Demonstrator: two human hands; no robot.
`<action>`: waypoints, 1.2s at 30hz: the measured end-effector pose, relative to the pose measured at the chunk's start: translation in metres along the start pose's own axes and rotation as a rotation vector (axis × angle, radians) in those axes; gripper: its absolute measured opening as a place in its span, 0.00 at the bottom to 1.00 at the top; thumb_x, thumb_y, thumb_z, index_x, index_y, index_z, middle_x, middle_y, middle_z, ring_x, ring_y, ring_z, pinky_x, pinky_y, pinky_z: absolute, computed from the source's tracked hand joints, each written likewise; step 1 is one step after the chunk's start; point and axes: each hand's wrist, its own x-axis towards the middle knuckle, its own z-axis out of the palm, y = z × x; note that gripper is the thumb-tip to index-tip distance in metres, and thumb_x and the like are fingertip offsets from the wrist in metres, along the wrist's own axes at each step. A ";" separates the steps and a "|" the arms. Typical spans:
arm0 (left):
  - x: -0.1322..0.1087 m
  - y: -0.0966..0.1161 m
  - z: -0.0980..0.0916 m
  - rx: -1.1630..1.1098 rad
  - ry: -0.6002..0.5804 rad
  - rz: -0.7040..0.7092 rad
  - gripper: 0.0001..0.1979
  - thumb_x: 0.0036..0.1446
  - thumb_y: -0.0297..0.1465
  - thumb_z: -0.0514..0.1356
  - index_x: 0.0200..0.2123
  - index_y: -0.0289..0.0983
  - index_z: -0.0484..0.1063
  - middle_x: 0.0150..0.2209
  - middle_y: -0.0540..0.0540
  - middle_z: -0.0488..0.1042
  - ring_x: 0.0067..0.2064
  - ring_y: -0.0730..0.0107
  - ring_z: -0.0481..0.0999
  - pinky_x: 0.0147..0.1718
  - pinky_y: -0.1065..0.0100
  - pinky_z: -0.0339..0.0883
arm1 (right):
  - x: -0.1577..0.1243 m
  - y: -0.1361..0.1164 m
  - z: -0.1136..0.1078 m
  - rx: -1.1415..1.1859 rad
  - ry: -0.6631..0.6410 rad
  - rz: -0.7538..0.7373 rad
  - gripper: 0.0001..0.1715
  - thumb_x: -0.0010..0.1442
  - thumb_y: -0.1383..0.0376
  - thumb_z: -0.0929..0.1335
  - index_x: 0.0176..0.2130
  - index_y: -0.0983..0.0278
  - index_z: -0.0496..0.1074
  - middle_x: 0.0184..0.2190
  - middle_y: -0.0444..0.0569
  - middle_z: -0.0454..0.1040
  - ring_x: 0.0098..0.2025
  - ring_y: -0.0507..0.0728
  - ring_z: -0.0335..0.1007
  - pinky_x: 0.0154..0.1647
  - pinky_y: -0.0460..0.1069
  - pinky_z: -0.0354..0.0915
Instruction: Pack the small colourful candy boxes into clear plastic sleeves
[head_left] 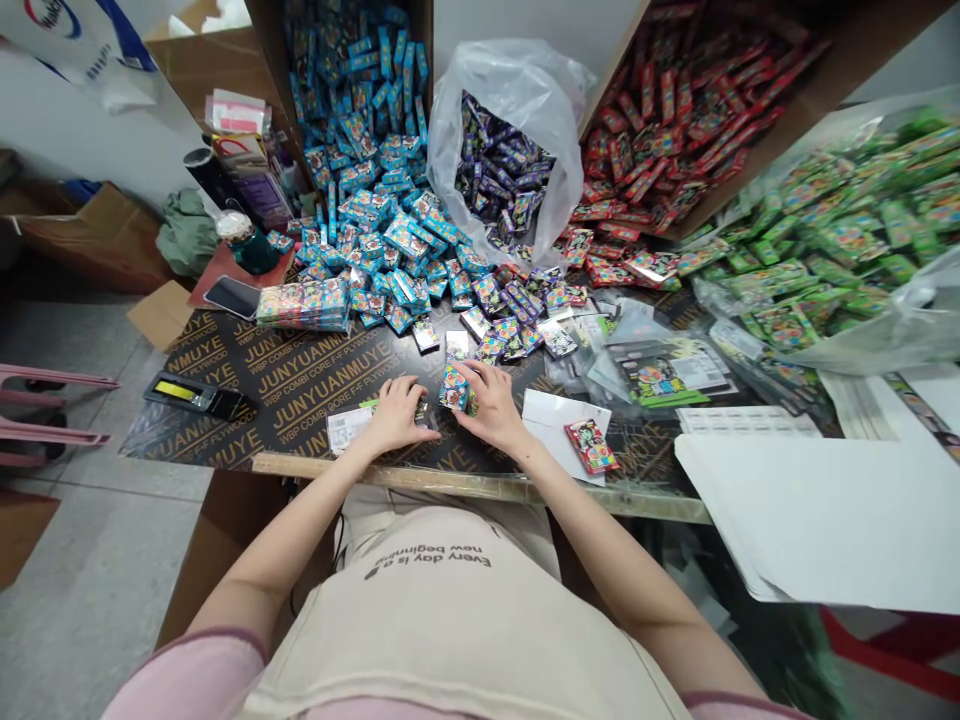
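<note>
My right hand (492,408) is closed on a small blue printed box (453,388), thumb and fingers at its right side. A silvery-white box end (457,345) shows just beyond it. To the left, my left hand (397,415) lies over a flat plastic packet with a white label (349,428), fingers apart and curved, thumb pointing right. Much of that packet is hidden under the hand. Right of my right hand, a red printed box (592,444) rests on a white sheet (547,412).
Blue boxes (405,235) pile at the back, beside a plastic bag of purple boxes (506,165), red boxes (675,110) and green packs (840,230). A phone (233,297), a black-and-yellow tool (193,394) and white sheets (832,510) lie at the sides.
</note>
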 end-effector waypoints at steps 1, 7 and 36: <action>0.003 0.000 0.000 -0.011 -0.010 -0.004 0.34 0.40 0.46 0.70 0.47 0.36 0.69 0.56 0.33 0.63 0.60 0.46 0.60 0.59 0.47 0.52 | -0.002 0.000 -0.002 0.023 0.004 0.004 0.43 0.50 0.65 0.69 0.63 0.58 0.56 0.56 0.56 0.63 0.57 0.66 0.60 0.55 0.59 0.55; 0.006 -0.005 0.004 -0.171 -0.011 -0.045 0.19 0.41 0.39 0.71 0.35 0.38 0.73 0.54 0.39 0.66 0.58 0.48 0.61 0.57 0.48 0.55 | -0.017 -0.002 0.001 0.186 -0.061 0.011 0.46 0.49 0.63 0.70 0.63 0.57 0.54 0.57 0.55 0.64 0.58 0.66 0.59 0.56 0.60 0.54; -0.007 -0.013 0.010 -0.527 0.126 0.005 0.04 0.52 0.30 0.63 0.29 0.39 0.79 0.47 0.42 0.74 0.51 0.58 0.72 0.53 0.52 0.62 | -0.002 0.011 0.001 0.352 -0.447 -0.195 0.50 0.45 0.66 0.71 0.64 0.60 0.55 0.55 0.55 0.68 0.54 0.65 0.63 0.57 0.62 0.56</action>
